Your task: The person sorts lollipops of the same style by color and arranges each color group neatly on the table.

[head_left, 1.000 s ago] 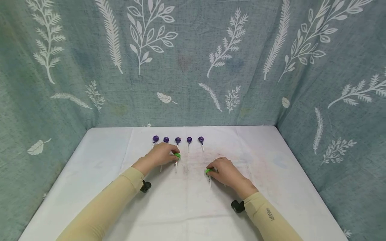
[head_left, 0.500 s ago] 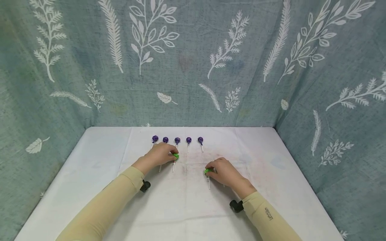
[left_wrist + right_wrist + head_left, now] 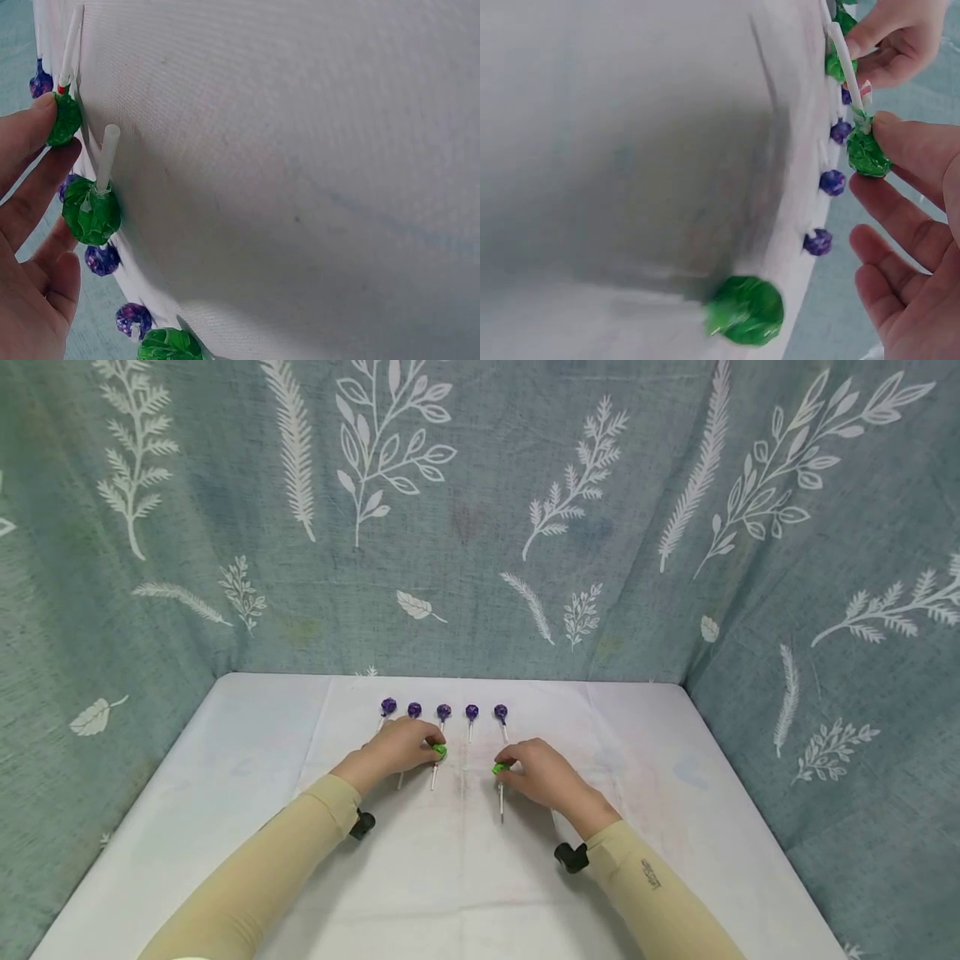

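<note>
My left hand [image 3: 393, 750] pinches a green-wrapped lollipop [image 3: 66, 120] by its head between thumb and forefinger, its white stick pointing back toward me. Under that hand lies a second green lollipop [image 3: 91, 214], and a third green lollipop [image 3: 169, 345] shows at the bottom of the left wrist view. My right hand [image 3: 547, 775] holds another green lollipop [image 3: 868, 154] between thumb and fingertip, stick hanging toward me. Below the right hand, one more green lollipop [image 3: 746, 310] rests on the cloth. Past both hands runs a row of purple lollipops [image 3: 444, 712], heads facing the back.
A white cloth covers the table [image 3: 465, 860]. Its back edge meets a blue-green curtain [image 3: 450, 610] with white leaf prints, which also hangs along both sides. Dark wrist cameras [image 3: 572, 857] are strapped under both sleeves.
My right hand has moved left and a little farther back, bringing its green lollipop closer to the left hand's. The left hand stays almost in place, still pinching its lollipop.
</note>
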Action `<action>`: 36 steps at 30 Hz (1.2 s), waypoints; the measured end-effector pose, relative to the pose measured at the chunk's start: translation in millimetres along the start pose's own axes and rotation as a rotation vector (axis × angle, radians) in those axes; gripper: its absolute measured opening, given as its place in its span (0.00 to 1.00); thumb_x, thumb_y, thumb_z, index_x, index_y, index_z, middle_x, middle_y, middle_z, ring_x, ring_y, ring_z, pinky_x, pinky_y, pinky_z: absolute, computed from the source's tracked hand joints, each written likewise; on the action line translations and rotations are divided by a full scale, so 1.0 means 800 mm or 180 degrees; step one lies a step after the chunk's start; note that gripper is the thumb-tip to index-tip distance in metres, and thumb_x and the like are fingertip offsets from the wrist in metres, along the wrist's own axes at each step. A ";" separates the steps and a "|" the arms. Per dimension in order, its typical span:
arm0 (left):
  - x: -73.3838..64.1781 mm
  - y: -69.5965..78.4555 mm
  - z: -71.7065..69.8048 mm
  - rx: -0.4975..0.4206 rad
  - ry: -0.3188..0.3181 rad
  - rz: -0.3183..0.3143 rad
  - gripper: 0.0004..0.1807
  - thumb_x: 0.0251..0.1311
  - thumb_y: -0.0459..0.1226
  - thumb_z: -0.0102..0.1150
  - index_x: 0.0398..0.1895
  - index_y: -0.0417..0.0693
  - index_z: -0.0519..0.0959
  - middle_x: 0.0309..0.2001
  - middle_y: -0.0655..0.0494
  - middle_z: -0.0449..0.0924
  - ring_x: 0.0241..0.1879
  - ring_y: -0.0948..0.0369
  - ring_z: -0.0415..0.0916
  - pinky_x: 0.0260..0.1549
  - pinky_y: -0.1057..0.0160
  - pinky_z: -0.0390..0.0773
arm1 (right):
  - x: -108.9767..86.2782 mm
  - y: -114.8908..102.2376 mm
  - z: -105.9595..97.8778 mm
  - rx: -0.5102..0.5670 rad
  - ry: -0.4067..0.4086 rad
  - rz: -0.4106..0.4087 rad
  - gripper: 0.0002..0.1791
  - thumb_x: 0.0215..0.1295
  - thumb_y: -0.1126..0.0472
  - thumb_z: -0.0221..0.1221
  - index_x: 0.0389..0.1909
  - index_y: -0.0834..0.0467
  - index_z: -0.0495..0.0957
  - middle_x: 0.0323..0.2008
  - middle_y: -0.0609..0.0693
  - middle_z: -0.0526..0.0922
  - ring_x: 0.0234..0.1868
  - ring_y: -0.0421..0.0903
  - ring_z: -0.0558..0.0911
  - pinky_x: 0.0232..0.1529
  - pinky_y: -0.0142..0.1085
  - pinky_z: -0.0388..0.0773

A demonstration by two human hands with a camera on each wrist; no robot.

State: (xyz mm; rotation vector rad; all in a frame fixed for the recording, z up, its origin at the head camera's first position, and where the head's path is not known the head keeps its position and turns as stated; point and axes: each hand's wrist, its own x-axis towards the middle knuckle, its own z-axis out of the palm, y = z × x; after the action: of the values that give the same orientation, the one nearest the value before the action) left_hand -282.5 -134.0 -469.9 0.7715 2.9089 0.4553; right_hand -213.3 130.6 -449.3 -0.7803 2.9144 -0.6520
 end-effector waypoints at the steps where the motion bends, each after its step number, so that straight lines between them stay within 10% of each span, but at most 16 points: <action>1: 0.000 0.000 0.000 0.0002 -0.0009 -0.0013 0.09 0.51 0.49 0.63 0.37 0.68 0.80 0.36 0.73 0.78 0.41 0.63 0.74 0.47 0.45 0.64 | 0.003 -0.002 0.000 -0.0004 -0.0006 0.0003 0.13 0.57 0.52 0.61 0.43 0.50 0.80 0.37 0.39 0.80 0.43 0.39 0.76 0.44 0.35 0.73; 36: -0.009 0.004 -0.005 0.0062 0.0023 -0.0048 0.10 0.51 0.50 0.63 0.37 0.66 0.81 0.35 0.73 0.79 0.41 0.62 0.74 0.43 0.48 0.67 | 0.090 -0.023 0.031 -0.0361 -0.0238 0.0454 0.15 0.58 0.50 0.59 0.46 0.49 0.78 0.38 0.42 0.80 0.39 0.40 0.77 0.42 0.36 0.74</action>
State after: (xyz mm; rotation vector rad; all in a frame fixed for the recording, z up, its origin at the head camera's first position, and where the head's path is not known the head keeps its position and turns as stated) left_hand -275.2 -136.2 -464.8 0.7517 2.9279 0.4297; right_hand -263.8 71.4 -460.0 -0.5853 2.9249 -0.4392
